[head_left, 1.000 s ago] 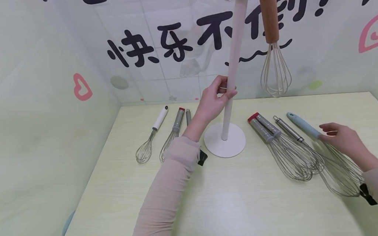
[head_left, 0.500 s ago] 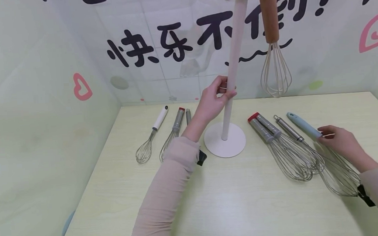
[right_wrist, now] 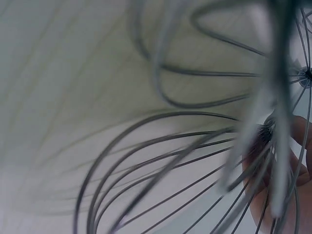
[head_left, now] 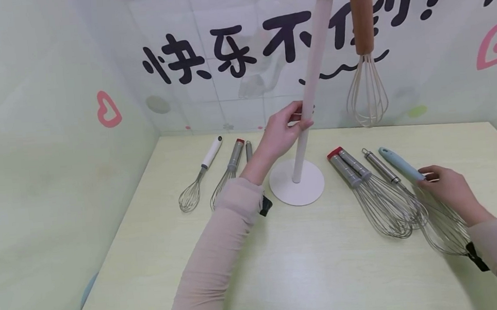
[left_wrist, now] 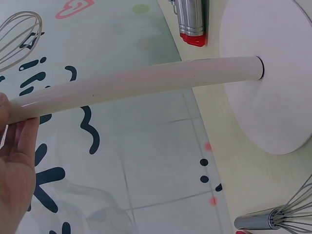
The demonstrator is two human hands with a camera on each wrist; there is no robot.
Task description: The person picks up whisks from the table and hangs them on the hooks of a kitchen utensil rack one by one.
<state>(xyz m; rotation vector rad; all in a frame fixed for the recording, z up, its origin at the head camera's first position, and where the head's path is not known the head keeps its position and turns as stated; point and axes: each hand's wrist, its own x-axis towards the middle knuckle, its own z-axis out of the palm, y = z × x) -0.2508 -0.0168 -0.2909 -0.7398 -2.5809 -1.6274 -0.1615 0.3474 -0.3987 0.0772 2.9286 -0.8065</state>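
My left hand [head_left: 282,132] grips the white pole of a rack stand [head_left: 313,67], thumb on one side and fingers on the other. The left wrist view shows the pole [left_wrist: 141,83] running down to its round base. At the right, my right hand [head_left: 449,187] holds a whisk with a light blue handle [head_left: 399,162] where the handle meets the wires. Its fingers [right_wrist: 263,195] show behind the blurred wires in the right wrist view. From the stand's hooked top hangs a whisk with a wooden handle [head_left: 363,24].
Beside the blue-handled whisk lie a metal-handled whisk [head_left: 381,165] and two grey-handled whisks [head_left: 350,174] with red ends. Left of the base are a white-handled whisk [head_left: 211,153], a grey-handled whisk [head_left: 235,156] and another [head_left: 249,150], partly behind the left arm. A printed backdrop [head_left: 234,88] stands behind.
My right hand has moved slightly left onto the blue handle and its fingers have closed round it. My left hand stays on the pole. The head view has shifted a little.
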